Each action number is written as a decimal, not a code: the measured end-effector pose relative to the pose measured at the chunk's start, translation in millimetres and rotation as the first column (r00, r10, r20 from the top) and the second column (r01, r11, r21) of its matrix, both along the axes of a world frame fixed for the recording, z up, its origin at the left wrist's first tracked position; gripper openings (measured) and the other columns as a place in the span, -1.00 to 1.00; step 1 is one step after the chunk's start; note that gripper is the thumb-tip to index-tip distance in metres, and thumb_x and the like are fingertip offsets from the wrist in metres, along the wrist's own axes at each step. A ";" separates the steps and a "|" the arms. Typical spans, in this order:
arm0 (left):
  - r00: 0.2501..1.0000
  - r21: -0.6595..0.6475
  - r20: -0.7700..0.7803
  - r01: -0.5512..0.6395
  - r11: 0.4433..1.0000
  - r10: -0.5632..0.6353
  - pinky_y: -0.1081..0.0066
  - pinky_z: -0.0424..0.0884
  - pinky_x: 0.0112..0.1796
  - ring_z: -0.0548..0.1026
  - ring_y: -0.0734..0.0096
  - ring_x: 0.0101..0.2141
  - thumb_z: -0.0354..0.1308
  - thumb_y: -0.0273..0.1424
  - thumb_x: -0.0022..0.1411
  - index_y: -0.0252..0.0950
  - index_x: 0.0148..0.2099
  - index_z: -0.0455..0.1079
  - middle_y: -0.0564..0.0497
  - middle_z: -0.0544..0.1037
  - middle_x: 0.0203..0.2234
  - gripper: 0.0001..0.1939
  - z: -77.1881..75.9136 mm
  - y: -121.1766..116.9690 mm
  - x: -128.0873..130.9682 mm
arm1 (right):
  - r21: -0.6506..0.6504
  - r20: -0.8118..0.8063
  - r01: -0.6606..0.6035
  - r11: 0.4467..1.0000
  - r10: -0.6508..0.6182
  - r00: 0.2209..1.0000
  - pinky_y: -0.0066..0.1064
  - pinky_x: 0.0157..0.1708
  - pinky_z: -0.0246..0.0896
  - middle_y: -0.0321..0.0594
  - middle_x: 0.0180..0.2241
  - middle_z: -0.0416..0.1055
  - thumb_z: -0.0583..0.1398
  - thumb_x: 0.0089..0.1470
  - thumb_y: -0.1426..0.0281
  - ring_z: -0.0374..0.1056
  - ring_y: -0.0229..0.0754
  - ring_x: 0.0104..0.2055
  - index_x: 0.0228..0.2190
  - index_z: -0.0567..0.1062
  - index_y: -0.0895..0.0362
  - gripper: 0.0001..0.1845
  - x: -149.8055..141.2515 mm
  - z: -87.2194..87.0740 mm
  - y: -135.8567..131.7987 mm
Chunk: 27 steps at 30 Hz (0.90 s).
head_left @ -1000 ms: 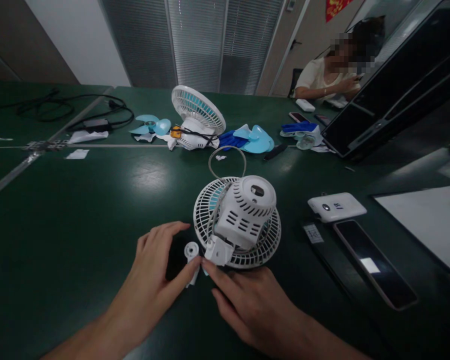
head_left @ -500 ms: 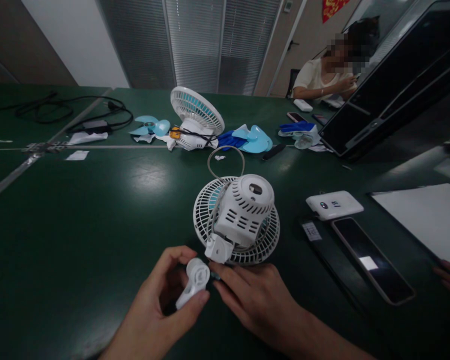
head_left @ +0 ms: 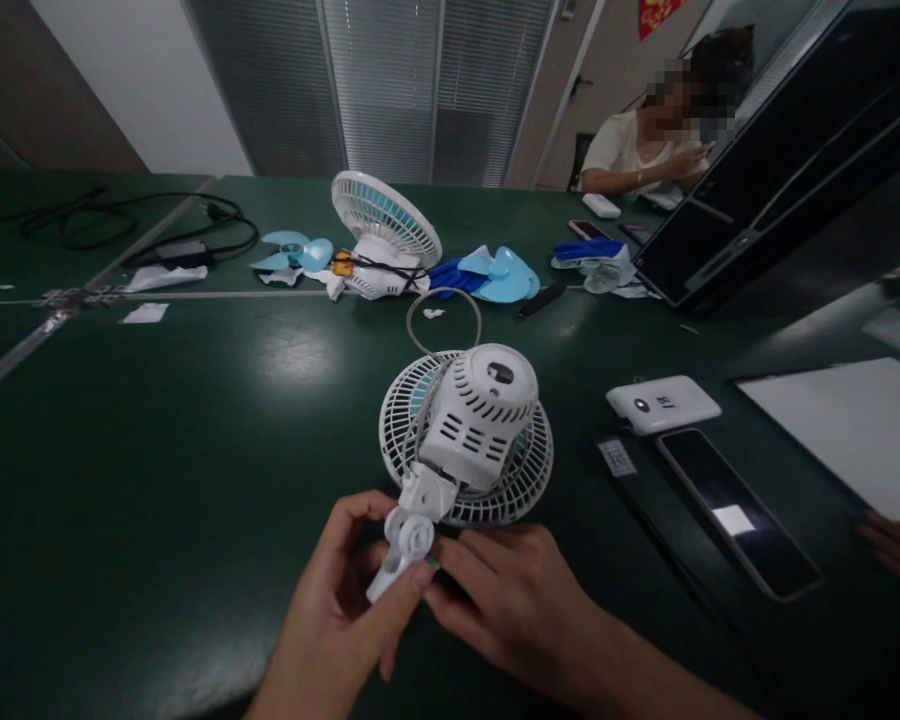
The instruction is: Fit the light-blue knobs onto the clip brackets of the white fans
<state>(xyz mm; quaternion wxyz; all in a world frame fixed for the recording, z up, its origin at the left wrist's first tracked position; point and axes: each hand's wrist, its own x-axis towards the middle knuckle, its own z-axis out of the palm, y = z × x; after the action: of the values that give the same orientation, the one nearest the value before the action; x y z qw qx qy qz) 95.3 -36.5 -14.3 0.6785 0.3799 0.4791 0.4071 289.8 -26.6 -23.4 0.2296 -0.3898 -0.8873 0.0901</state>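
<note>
grip narrow, the left hand [head_left: 336, 612] pinches a white bracket [head_left: 404, 553] in front of the fan [head_left: 474, 428]; likely light, stiff, slick plastic, best held by its flat arm. the right hand [head_left: 516, 595], beside the cage [head_left: 504, 508], has a grip i cannot tell.

A fan [head_left: 476, 435] lies on the table [head_left: 157, 450] in the middle of the picture. Just below it, a small part [head_left: 401, 565] sits in the left hand [head_left: 326, 625], with the right hand [head_left: 529, 605] to its right. At the top middle, another fan [head_left: 379, 250] is between two blades, one [head_left: 311, 253] on its left and one [head_left: 506, 280] on its right. Off to the right, a phone [head_left: 742, 525] lies below a little box [head_left: 671, 403], and paper [head_left: 851, 425] lies further right. A person [head_left: 622, 160] sits behind the table, upper right.
</note>
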 end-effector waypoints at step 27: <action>0.994 0.128 0.004 -0.111 0.986 0.111 0.52 0.48 -0.35 0.44 0.48 -0.38 0.47 -0.36 0.09 0.05 0.07 0.59 -0.02 0.55 -0.03 -0.53 -7.1 -2.7 -8.5 | 0.149 -0.424 0.141 0.979 -0.066 0.903 -0.46 -0.49 0.28 -0.41 -0.56 0.43 0.11 0.31 0.26 0.40 -0.34 -0.58 -0.21 0.42 0.12 -0.81 12.6 30.3 4.6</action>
<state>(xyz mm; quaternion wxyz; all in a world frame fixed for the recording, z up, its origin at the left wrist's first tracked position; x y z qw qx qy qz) 86.8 -39.2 -21.3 0.6284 0.3959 0.4734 0.4736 302.4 -22.1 6.9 0.4514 -0.3865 -0.8003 0.0801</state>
